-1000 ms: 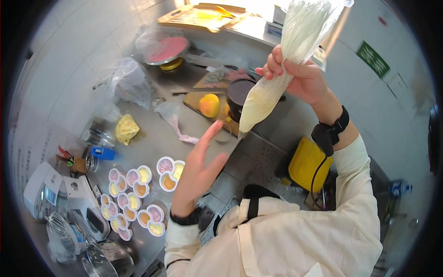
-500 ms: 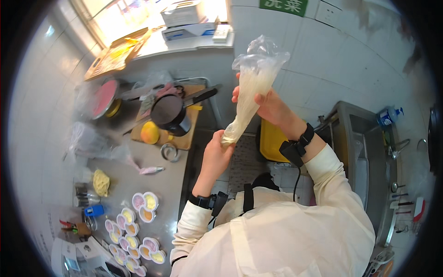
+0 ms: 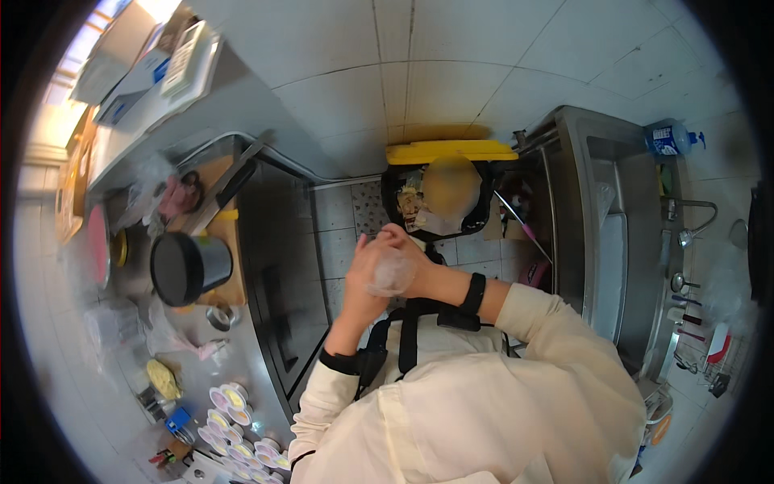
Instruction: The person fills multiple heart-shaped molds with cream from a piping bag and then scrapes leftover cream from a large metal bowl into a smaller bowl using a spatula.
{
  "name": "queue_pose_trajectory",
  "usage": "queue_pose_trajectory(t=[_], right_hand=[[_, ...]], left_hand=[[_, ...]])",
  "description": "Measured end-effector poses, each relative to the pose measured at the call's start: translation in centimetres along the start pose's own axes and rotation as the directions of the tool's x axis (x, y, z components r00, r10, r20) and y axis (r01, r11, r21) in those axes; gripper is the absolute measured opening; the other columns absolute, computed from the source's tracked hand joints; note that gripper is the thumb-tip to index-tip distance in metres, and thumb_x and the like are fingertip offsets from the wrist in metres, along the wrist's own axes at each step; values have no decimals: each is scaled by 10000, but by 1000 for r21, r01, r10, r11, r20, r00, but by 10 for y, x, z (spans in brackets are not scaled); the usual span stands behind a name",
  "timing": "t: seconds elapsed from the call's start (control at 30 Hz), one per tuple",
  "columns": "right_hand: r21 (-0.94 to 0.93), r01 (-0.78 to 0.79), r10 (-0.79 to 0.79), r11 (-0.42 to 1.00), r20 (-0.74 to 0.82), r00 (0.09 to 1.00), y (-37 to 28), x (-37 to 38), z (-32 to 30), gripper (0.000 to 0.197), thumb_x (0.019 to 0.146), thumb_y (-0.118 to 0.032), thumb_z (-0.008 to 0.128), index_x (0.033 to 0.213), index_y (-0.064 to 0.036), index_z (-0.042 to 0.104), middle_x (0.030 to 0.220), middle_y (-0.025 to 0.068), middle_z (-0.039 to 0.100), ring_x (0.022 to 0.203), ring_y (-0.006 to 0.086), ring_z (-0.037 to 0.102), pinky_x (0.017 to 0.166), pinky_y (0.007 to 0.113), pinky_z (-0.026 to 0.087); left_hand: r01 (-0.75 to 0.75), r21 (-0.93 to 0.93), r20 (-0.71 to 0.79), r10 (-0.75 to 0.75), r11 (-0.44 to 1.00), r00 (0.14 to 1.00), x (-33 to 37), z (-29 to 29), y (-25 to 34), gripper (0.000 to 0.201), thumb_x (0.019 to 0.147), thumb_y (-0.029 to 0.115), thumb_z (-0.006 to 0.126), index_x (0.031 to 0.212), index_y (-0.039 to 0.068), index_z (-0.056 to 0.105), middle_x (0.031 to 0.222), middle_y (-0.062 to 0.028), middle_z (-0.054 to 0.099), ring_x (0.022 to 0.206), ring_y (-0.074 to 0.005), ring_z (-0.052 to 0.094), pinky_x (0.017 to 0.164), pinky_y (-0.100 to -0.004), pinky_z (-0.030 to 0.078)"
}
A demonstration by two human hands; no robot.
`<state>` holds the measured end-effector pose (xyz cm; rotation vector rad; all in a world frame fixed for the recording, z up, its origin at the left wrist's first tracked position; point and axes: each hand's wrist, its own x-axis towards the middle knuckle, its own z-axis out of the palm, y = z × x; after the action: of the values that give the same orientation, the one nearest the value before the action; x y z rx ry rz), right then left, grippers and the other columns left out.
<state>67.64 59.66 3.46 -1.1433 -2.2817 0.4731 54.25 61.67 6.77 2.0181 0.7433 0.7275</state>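
Note:
Both my hands are together low in front of me, wrapped round a clear plastic piping bag (image 3: 393, 273). My left hand (image 3: 361, 273) is closed on its left side and my right hand (image 3: 419, 266) on its right, fingers overlapping at the top. The bunched end of the bag shows between the wrists. A pale tip pokes out past the fingers; the rest is hidden. Just beyond my hands stands a black bin (image 3: 393, 194) with its yellow lid (image 3: 451, 151) raised. Scraps and a blurred yellowish round shape lie inside it.
Left is a steel counter (image 3: 266, 371) with a dark pot (image 3: 189, 269) on a wooden board, a knife (image 3: 234, 184), a metal ring (image 3: 219, 317), a lump of dough (image 3: 164, 379) and several small filled cups (image 3: 230, 401). At right stands a steel sink (image 3: 617, 266) with a tap (image 3: 697, 222).
The view has turned right and down. My hands have brought the bag down from its raised, stretched position and closed together round it. The bin's lid is now up, its contents showing.

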Motion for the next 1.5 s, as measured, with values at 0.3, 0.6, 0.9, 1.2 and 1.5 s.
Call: queue_pose_trajectory(t=[0.3,0.6,0.9,1.2,1.5], right_hand=[[-331,-537,465,776,-275,842,85,-69,42,467,813,-202,478,1254,-53,445,1125,83,547,1110,243,450,1019,530,194],[-298,-691,617,659,-311,723,153,-78,89,532,868,-181,320,1379,-50,246,1349,118,373,1261,270,329,1019,598,116],[-382,-646,635,661,-175,753,195,-90,121,537,914,-272,244,1388,-25,200,1433,84,264,1319,254,230,1018,591,111],[-396,-573,563,718,-153,812,204,-69,128,527,910,-261,265,1381,-30,220,1424,89,279,1313,256,241,1018,591,111],[-409,-565,556,716,-155,817,229,-84,148,518,906,-250,285,1374,-34,241,1415,95,294,1306,258,252,1019,591,112]], left_hand=[[-23,-223,-50,12,975,999,22,116,-28,198,679,16,443,859,33,522,880,-137,478,900,-352,452,995,-489,242],[109,-388,-124,-169,915,978,38,153,-60,224,667,33,451,889,14,470,828,-140,475,834,-333,444,793,-381,341],[180,-518,-172,-308,836,936,36,157,-62,92,741,20,424,825,39,456,763,-109,457,761,-319,437,701,-372,337],[257,-546,-153,-396,797,905,37,155,-62,97,766,44,405,850,36,452,767,-116,451,769,-321,437,733,-374,332],[221,-633,-105,-365,742,925,31,152,-42,74,826,77,393,870,37,438,815,-105,435,839,-299,430,849,-369,307]])
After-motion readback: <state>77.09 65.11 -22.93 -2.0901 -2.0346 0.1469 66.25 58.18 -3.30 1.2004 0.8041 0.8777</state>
